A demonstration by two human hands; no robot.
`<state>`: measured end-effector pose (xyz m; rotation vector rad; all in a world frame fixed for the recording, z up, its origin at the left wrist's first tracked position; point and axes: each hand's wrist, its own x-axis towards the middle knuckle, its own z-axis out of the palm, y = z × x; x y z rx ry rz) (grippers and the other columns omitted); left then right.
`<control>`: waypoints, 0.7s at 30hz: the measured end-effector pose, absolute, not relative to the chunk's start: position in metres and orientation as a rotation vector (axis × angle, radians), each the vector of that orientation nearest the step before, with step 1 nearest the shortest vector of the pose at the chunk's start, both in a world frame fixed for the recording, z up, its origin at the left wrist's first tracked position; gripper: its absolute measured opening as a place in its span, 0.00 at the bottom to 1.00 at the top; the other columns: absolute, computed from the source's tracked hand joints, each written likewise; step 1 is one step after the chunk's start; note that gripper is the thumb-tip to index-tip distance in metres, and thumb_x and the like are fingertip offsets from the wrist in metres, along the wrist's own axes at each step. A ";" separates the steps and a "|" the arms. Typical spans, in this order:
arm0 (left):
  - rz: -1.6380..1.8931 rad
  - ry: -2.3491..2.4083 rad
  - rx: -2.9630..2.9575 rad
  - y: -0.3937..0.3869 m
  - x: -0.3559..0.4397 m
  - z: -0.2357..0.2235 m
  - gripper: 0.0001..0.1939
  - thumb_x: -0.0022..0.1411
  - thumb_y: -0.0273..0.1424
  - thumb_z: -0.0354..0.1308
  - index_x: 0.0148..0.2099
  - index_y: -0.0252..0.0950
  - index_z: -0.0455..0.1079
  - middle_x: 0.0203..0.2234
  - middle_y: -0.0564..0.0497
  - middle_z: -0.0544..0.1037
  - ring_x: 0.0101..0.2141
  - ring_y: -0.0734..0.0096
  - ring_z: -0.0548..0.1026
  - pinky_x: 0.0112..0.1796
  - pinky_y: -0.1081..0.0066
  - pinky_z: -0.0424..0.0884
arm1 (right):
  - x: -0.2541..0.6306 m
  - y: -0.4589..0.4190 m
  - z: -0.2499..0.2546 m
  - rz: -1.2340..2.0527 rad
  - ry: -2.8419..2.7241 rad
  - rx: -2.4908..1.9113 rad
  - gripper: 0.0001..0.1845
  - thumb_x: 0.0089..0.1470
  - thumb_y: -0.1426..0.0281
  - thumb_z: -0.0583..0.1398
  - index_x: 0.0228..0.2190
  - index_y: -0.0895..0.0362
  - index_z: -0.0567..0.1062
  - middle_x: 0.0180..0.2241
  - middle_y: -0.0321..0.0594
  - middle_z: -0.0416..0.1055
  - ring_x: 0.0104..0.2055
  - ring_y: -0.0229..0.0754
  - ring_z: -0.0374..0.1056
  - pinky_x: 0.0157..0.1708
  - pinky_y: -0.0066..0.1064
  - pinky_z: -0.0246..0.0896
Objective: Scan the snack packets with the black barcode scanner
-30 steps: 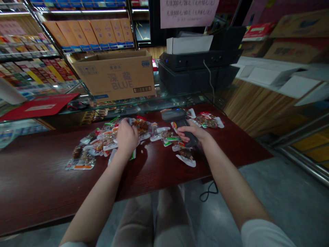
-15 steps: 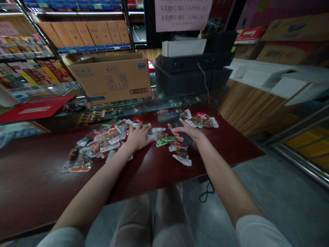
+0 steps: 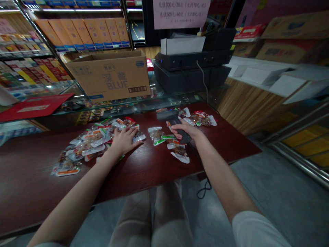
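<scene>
My left hand [image 3: 125, 139] lies flat with fingers spread on a heap of small snack packets [image 3: 89, 142] spread over the dark red table [image 3: 144, 168]. My right hand [image 3: 185, 129] is closed round the handle of a black barcode scanner [image 3: 171, 118], whose head points away from me. A few more snack packets [image 3: 164, 137] lie between my hands and under the scanner. Another small group of packets [image 3: 202, 118] sits beyond my right hand.
A cardboard box marked BLUE [image 3: 110, 75] stands on a glass counter [image 3: 123, 103] behind the table. A black printer-like machine [image 3: 192, 65] is at the back right, a red folder [image 3: 33, 106] at the left. The scanner's cable [image 3: 204, 187] hangs off the table's front edge.
My left hand has opened from a closed grip and moved to lie flat on the left heap of packets. My right hand has kept hold of the scanner.
</scene>
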<state>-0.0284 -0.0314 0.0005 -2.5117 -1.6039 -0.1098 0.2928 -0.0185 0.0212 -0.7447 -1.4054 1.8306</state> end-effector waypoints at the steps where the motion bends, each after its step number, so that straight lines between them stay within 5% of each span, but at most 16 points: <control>1: -0.114 -1.606 -2.505 -0.034 -0.032 0.001 0.36 0.63 0.55 0.44 0.65 0.39 0.60 0.61 0.39 0.67 0.61 0.43 0.60 0.59 0.36 0.42 | 0.293 -0.018 0.021 1.829 -1.406 -0.747 0.17 0.49 0.68 0.64 0.39 0.59 0.66 0.19 0.28 0.63 0.13 0.29 0.56 0.13 0.22 0.50; 10: -0.057 -1.686 -2.440 -0.051 -0.062 0.005 0.36 0.63 0.53 0.45 0.65 0.37 0.61 0.61 0.38 0.66 0.61 0.40 0.61 0.58 0.33 0.43 | 0.294 -0.019 0.023 1.817 -1.388 -0.736 0.13 0.50 0.69 0.64 0.34 0.58 0.65 0.18 0.29 0.63 0.13 0.30 0.56 0.13 0.22 0.50; 16: -0.079 -1.682 -2.376 -0.053 -0.039 0.015 0.36 0.64 0.52 0.43 0.65 0.35 0.60 0.62 0.36 0.64 0.65 0.39 0.54 0.58 0.30 0.28 | 0.293 -0.022 0.027 1.823 -1.379 -0.741 0.14 0.48 0.68 0.64 0.35 0.58 0.65 0.19 0.29 0.63 0.13 0.29 0.56 0.13 0.22 0.49; 19: -0.188 -1.601 -2.480 -0.046 -0.001 0.022 0.33 0.66 0.48 0.43 0.65 0.34 0.59 0.64 0.38 0.61 0.65 0.47 0.55 0.62 0.38 0.34 | 0.295 -0.021 0.027 1.823 -1.382 -0.748 0.14 0.48 0.68 0.64 0.35 0.58 0.65 0.18 0.28 0.63 0.13 0.30 0.56 0.13 0.22 0.51; 21: -0.224 -1.643 -2.607 -0.036 0.022 0.022 0.31 0.66 0.46 0.45 0.66 0.34 0.57 0.63 0.39 0.64 0.62 0.51 0.62 0.62 0.44 0.47 | 0.297 -0.018 0.025 1.809 -1.375 -0.749 0.14 0.48 0.68 0.64 0.36 0.58 0.65 0.18 0.28 0.63 0.13 0.30 0.55 0.13 0.22 0.51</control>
